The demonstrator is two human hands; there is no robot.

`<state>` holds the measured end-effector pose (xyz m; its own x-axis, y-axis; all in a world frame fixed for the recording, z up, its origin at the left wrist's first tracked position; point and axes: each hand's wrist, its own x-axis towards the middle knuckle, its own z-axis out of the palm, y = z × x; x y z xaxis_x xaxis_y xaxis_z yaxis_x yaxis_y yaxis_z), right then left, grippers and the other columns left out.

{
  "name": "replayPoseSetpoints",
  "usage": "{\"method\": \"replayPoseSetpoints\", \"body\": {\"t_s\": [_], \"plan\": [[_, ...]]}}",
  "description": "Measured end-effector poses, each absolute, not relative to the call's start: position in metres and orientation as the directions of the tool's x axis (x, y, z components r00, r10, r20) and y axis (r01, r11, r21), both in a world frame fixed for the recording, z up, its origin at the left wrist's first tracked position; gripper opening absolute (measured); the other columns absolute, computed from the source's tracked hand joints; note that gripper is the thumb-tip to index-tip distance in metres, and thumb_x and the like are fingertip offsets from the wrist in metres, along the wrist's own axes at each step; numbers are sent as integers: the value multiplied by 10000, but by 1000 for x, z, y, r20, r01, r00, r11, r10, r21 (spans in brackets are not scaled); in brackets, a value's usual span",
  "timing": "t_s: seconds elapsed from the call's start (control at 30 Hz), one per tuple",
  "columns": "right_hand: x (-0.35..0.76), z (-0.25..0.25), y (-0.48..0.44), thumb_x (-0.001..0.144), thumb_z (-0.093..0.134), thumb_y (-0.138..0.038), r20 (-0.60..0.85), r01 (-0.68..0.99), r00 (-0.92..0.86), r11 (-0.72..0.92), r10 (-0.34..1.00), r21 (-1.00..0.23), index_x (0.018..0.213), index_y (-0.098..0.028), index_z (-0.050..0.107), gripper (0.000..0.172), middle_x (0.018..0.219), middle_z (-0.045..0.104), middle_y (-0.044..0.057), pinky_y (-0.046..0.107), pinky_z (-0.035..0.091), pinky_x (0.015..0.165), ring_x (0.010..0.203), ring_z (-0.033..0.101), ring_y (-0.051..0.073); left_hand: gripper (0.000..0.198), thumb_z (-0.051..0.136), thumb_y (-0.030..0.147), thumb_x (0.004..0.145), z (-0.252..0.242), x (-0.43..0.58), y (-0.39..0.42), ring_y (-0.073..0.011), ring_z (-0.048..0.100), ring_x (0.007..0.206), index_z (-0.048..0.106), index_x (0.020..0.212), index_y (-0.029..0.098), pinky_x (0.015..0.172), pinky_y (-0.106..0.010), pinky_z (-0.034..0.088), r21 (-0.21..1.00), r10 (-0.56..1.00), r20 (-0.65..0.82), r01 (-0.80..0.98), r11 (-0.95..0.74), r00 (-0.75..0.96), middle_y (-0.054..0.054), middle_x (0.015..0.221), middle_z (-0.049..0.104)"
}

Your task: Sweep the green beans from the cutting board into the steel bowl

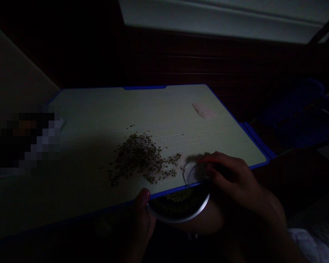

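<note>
A pile of small dark seeds or flakes [138, 151], mixed with pale grains, lies on a light board [98, 106] with a blue rim. Below the board's near edge is a metal-rimmed bowl [199, 210] holding similar grains. My left hand [145, 212] is closed at the bowl's left side, thumb up against the board's edge; its other fingers are mostly hidden. Over the near right part of the board, my right hand [233, 173] has its fingers curled and pinched at a pale, round-edged, see-through piece [190, 173]. Its exact kind is too dark to tell.
A small heap of pale grains [203, 110] sits at the board's far right. A blurred-out item [27, 142] lies at the left. Blue objects [298, 109] stand beyond the right edge, and dark wooden panelling [181, 58] rises behind. The light is very dim.
</note>
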<state>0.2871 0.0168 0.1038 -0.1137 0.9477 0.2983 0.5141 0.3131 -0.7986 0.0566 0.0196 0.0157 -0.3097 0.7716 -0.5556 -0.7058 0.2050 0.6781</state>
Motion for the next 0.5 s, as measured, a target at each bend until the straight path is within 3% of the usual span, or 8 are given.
{"method": "replayPoseSetpoints", "body": {"t_s": [0.1, 0.17, 0.27, 0.37, 0.5], "plan": [[288, 100, 16, 976, 680, -225, 293, 493, -54, 281, 955, -824, 1186, -294, 755, 234, 1105, 820, -4, 294, 597, 840, 980, 764, 169, 892, 904, 237, 466, 16, 57, 20, -444, 456, 1484, 638, 1315, 315, 1303, -615, 248, 662, 758, -563, -728, 175, -329, -5, 1382, 716], [287, 98, 17, 982, 673, -237, 300, 501, -9, 264, 954, -824, 1196, -303, 751, 236, 1136, 820, -7, 309, 600, 872, 1018, 765, 176, 855, 901, 248, 499, 15, 57, 20, -433, 485, 1469, 646, 1311, 329, 1312, -601, 223, 679, 777, -528, -719, 144, -343, -4, 1372, 723], [284, 97, 17, 983, 674, -250, 292, 545, -11, 251, 956, -800, 1211, -294, 747, 244, 1148, 818, -2, 330, 595, 898, 1033, 761, 186, 742, 866, 259, 556, 13, 58, 21, -385, 373, 1558, 667, 1266, 331, 1322, -559, 194, 709, 785, -509, -689, 149, -353, 6, 1380, 717], [281, 96, 18, 993, 659, -239, 302, 593, 45, 218, 952, -775, 1222, -292, 742, 249, 1159, 814, -1, 324, 590, 886, 1038, 758, 186, 719, 850, 258, 526, 16, 60, 23, -341, 213, 1627, 677, 1221, 328, 1325, -528, 179, 717, 767, -526, -677, 167, -368, 22, 1391, 709], [280, 96, 19, 1013, 649, -251, 326, 603, 99, 204, 940, -771, 1237, -300, 733, 245, 1169, 808, 0, 305, 586, 866, 1044, 751, 180, 786, 868, 266, 490, 19, 60, 23, -352, 245, 1616, 668, 1248, 313, 1317, -507, 238, 704, 762, -548, -683, 196, -346, 5, 1377, 719]]}}
